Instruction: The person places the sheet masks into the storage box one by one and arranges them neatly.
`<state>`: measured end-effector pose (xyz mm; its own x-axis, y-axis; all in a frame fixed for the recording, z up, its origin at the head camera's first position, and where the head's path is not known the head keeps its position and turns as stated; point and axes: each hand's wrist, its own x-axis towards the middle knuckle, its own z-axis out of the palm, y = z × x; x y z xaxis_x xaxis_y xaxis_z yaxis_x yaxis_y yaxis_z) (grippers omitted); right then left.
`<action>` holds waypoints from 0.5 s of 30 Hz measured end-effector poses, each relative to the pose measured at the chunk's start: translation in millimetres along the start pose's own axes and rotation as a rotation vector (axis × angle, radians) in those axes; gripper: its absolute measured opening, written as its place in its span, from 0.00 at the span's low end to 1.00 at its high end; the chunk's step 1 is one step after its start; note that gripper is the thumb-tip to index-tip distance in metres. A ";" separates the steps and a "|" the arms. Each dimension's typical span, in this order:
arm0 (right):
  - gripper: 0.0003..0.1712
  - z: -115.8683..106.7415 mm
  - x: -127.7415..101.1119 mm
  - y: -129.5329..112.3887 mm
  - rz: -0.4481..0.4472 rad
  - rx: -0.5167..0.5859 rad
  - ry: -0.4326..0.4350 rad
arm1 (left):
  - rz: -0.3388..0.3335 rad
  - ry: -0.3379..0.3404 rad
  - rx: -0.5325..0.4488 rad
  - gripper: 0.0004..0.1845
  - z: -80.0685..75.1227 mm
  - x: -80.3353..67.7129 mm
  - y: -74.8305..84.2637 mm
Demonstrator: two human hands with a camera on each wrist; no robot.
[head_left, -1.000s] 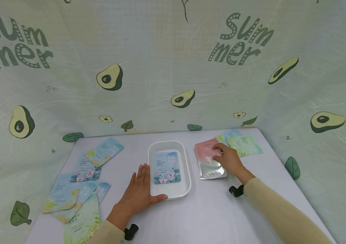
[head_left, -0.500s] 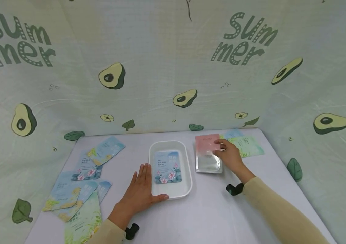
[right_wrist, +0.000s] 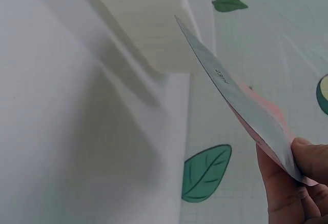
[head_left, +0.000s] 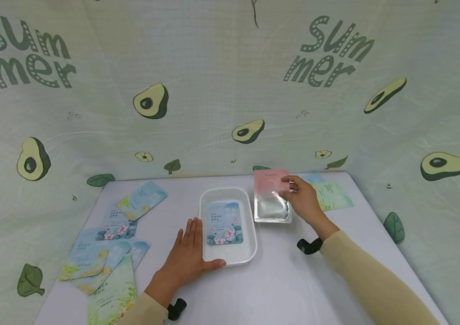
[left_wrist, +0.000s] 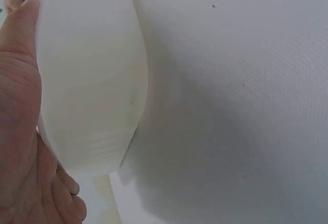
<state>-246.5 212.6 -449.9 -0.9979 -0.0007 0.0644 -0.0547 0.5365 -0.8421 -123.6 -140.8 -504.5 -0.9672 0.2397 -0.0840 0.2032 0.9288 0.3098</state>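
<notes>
A person's right hand (head_left: 304, 201) pinches a pink-and-silver sachet (head_left: 271, 196) by its right edge, thumb & fingertips clamped on it, lifting it clear of the white table (head_left: 278, 280) just right of a white tray (head_left: 249, 243). In the right wrist view the sachet (right_wrist: 241, 108) shows edge-on, tilted, held at its near corner by the fingers (right_wrist: 287, 183). The left hand (head_left: 187, 259) lies flat w/ straight fingers beside the tray's left wall, thumb along its near rim; the left wrist view shows the palm (left_wrist: 23, 131) touching the tray wall (left_wrist: 92, 80). A blue floral sachet (head_left: 224, 223) lies inside the tray. More sachets lie scattered at far left (head_left: 104, 243); a green one (head_left: 331, 196) sits behind the right hand. Avocado-print cloth (head_left: 213, 90) backs the scene.
</notes>
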 end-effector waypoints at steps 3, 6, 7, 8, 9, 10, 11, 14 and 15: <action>0.25 -0.7 0.4 -9.7 -0.021 0.017 0.003 | 0.003 0.006 0.007 0.76 -0.1 -0.3 0.0; 0.25 0.7 0.2 -19.4 -0.031 0.032 0.004 | 0.002 0.007 0.006 0.76 0.0 -0.5 -0.1; 0.25 1.5 0.1 -22.5 -0.035 0.038 0.004 | 0.001 0.006 0.005 0.76 -0.1 -0.5 0.0; 0.25 2.7 -0.1 -25.7 -0.035 0.047 0.003 | 0.000 0.004 0.004 0.76 -0.2 -0.5 0.2; 0.25 4.1 -0.4 -28.7 -0.034 0.051 0.000 | -0.002 0.001 0.007 0.76 -0.4 -0.3 0.5; 0.25 5.9 -0.7 -31.6 -0.031 0.061 -0.002 | -0.002 0.001 0.005 0.76 -0.5 -0.3 0.7; 0.25 7.8 -1.1 -34.2 -0.031 0.067 -0.006 | -0.003 0.000 0.006 0.76 -0.4 -0.2 0.9; 0.25 15.8 -3.3 -41.8 -0.033 0.090 -0.026 | -0.005 -0.008 0.013 0.76 -1.1 -0.4 1.6; 0.25 19.0 -4.1 -44.1 -0.036 0.097 -0.037 | -0.006 -0.011 0.017 0.76 -1.5 -0.5 1.7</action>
<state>-240.7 172.9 -423.3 -0.9957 -0.0506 0.0776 -0.0921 0.4514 -0.8876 -123.0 -139.7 -502.6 -0.9667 0.2373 -0.0960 0.2004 0.9348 0.2934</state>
